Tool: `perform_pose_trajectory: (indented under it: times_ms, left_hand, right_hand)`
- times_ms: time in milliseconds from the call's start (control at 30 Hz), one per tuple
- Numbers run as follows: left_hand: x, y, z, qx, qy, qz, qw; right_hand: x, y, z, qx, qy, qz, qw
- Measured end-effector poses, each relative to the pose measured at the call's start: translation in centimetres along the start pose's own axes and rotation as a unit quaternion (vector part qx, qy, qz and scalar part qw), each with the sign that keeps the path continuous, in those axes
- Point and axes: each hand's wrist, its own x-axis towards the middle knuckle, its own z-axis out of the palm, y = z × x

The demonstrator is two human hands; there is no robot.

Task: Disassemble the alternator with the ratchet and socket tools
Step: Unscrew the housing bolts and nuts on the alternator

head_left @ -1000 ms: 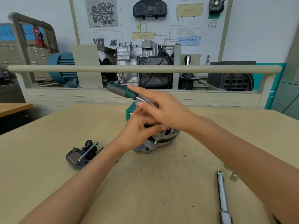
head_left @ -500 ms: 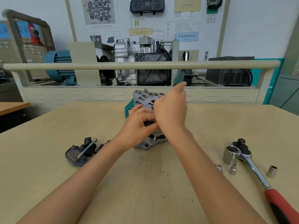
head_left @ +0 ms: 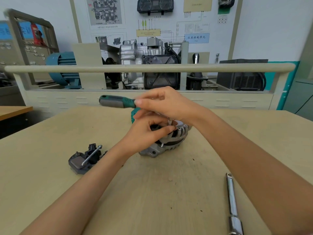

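The silver alternator [head_left: 171,143] lies on the beige table [head_left: 50,158] at the centre. My left hand [head_left: 145,133] grips its top, fingers curled over the housing. Just above, my right hand [head_left: 169,103] holds a ratchet with a green and grey handle [head_left: 116,101] that points left; its head is hidden under my fingers over the alternator. A removed dark rear part with a long bolt [head_left: 84,158] across it lies to the left of the alternator.
A chrome extension bar [head_left: 232,200] lies on the table at the lower right, beside my right forearm. A green object [head_left: 133,114] sits behind the alternator. A railing [head_left: 67,69] and an engine display [head_left: 147,65] stand beyond the table's far edge.
The ratchet handle has swung back to point left, as it did a second ago. The view has shifted, so the red-handled ratchet and loose sockets at the right are out of sight.
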Motion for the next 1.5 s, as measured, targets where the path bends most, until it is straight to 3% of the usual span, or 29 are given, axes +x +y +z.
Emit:
perform_pose_trajectory:
  times_ms: [100, 233, 333, 400, 433, 500, 600, 667, 767, 900, 1000, 1100, 1200, 1300, 1333, 1400, 1467, 1500]
  left_hand:
    - [0.0, -0.1, -0.1, -0.018, -0.011, -0.019, 1.0]
    - [-0.3, 0.1, -0.2, -0.043, -0.016, 0.019, 0.999]
    - [-0.7, 0.3, -0.6, -0.025, -0.004, 0.036, 0.999]
    - [-1.0, 0.6, -0.4, 0.002, 0.02, 0.033, 0.999]
    - [-1.0, 0.8, -0.2, 0.012, 0.032, 0.035, 0.999]
    - [-0.9, 0.7, 0.1, 0.031, 0.051, 0.036, 0.998]
    - [-0.5, -0.1, 0.4, 0.062, 0.054, 0.039, 0.996]
    - [-0.2, -0.4, 0.5, 0.064, 0.063, 0.028, 0.996]
    - [-0.2, -0.6, 0.7, 0.076, 0.068, 0.043, 0.994]
    - [-0.2, -0.5, 0.5, 0.098, 0.048, 0.051, 0.993]
    - [-0.2, -0.6, 0.2, 0.066, 0.039, 0.042, 0.996]
    - [-0.2, -0.4, 0.3, 0.031, 0.069, 0.006, 0.997]
    - [0.0, -0.4, 0.1, 0.031, 0.053, 0.009, 0.998]
    - [0.0, -0.4, 0.1, 0.025, 0.034, 0.04, 0.998]
    - [0.0, -0.4, 0.2, 0.027, 0.033, 0.047, 0.998]
    - [0.1, -0.7, 0.3, 0.036, 0.044, 0.053, 0.997]
    - [0.0, -0.9, 0.5, 0.044, 0.061, 0.047, 0.996]
    - [-0.1, -0.9, 0.5, 0.047, 0.067, 0.042, 0.996]
  right_hand:
    - [0.0, 0.2, -0.1, 0.004, -0.014, 0.005, 1.0]
    - [0.1, 0.7, 0.9, 0.027, 0.063, 0.01, 0.998]
    - [0.4, 0.5, 3.0, -0.086, 0.185, 0.025, 0.979]
    - [0.4, 0.6, 4.4, -0.188, 0.333, 0.021, 0.924]
    - [0.3, 0.6, 4.7, -0.178, 0.403, 0.024, 0.898]
    - [0.4, 0.5, 4.7, -0.054, 0.486, 0.056, 0.871]
    - [0.8, 0.3, 3.9, 0.152, 0.511, 0.132, 0.835]
    - [0.9, 0.4, 3.3, 0.226, 0.49, 0.157, 0.827]
    - [1.1, 0.6, 2.1, 0.27, 0.415, 0.192, 0.848]
    - [1.0, 0.9, 1.2, 0.229, 0.306, 0.15, 0.912]
    - [0.7, 1.2, 0.2, 0.208, 0.1, 0.114, 0.966]
    - [0.5, 0.8, -1.0, 0.224, -0.105, 0.141, 0.958]
    - [0.5, 0.7, -1.2, 0.281, -0.137, 0.157, 0.937]
    - [0.1, 1.0, -0.9, 0.28, -0.067, 0.119, 0.95]
    - [-0.1, 1.1, -0.4, 0.288, -0.01, 0.102, 0.952]
    - [-0.3, 1.5, 1.3, 0.276, 0.195, 0.071, 0.938]
    - [0.0, 1.9, 3.1, 0.24, 0.431, 0.068, 0.867]
    - [0.2, 1.7, 3.7, 0.257, 0.494, 0.075, 0.827]
